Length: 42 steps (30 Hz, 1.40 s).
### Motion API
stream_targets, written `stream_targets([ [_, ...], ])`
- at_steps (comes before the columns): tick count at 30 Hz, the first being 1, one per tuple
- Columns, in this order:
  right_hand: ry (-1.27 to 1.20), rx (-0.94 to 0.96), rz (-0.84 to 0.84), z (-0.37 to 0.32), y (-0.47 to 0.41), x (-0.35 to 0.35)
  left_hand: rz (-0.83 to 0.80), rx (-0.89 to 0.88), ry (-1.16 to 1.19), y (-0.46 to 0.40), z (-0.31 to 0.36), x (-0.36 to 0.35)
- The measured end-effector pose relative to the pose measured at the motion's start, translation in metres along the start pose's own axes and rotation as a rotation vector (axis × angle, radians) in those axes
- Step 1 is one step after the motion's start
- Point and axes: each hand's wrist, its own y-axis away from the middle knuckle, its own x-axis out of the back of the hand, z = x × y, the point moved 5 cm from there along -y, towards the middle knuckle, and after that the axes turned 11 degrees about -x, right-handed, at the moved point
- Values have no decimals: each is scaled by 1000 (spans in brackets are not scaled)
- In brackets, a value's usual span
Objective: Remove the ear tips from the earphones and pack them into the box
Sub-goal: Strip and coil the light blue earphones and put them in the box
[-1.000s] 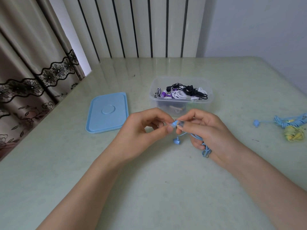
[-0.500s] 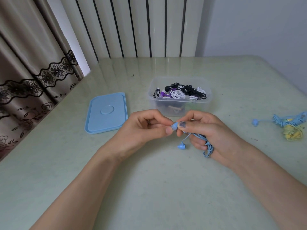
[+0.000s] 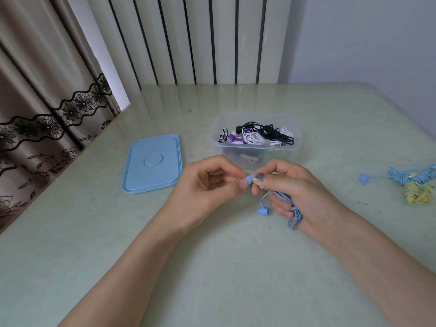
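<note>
My right hand (image 3: 297,192) grips a bundled blue earphone cable (image 3: 293,217) and pinches one blue earbud (image 3: 249,178) at its fingertips. My left hand (image 3: 207,187) pinches the front end of that same earbud with thumb and forefinger; whether a tip sits there is hidden by the fingers. The second blue earbud (image 3: 262,210) dangles on its cord below my right fingers. Just behind my hands stands the clear plastic box (image 3: 256,151), open, with black, white and purple earphones inside.
A light blue lid (image 3: 153,164) lies flat on the table left of the box. Another blue earphone bundle (image 3: 410,176) and a yellow one (image 3: 416,195) lie at the right edge. A curtain hangs along the table's left side.
The dangling earbud has swung slightly to the right under my right hand. Both hands stay together at the pinched earbud with little movement.
</note>
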Motion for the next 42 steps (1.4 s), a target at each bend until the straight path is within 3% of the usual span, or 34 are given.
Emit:
stream_targets([
  [6,-20,-6,61,2,-1,1,2,-18,-52,-1,2,-4],
  [15,-69,-26,80,0,-1,0,27,-341,-415,-4,19,-10],
  [23,-58,-13,39,-1,-1,0,62,-260,-272,-3,15,-12],
  [33,-76,-33,33,-1,1,1,13,-482,-547,-4,24,-14],
  [42,-103,-36,50,-1,2,1,47,-457,-497,-3,18,-9],
])
